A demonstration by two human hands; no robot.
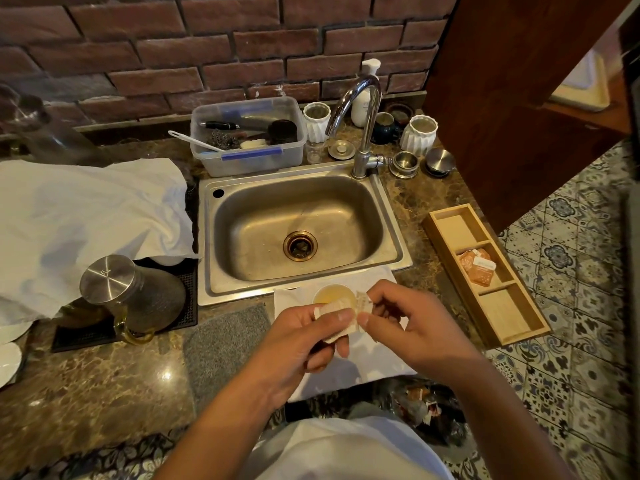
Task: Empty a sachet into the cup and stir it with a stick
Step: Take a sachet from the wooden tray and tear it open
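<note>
A small cup (pixel 331 294) with pale yellow liquid stands on a white napkin (pixel 372 355) just in front of the sink. Directly over and in front of the cup, both hands pinch a pale sachet (pixel 341 310). My left hand (pixel 304 344) grips its body between thumb and fingers. My right hand (pixel 408 320) pinches its serrated right end (pixel 363 301), which looks partly torn away. More orange sachets (pixel 477 266) lie in the middle compartment of a wooden tray (pixel 443 233) at the right. No stir stick is visible.
A steel sink (pixel 242 202) with a curved tap (pixel 363 133) sits behind the cup. A lidded glass jug (pixel 131 296) stands on a black mat at left, beside a white cloth (pixel 79 220). A grey mat (pixel 225 344) lies left of the napkin. A plastic tub (pixel 287 154) holds utensils at back.
</note>
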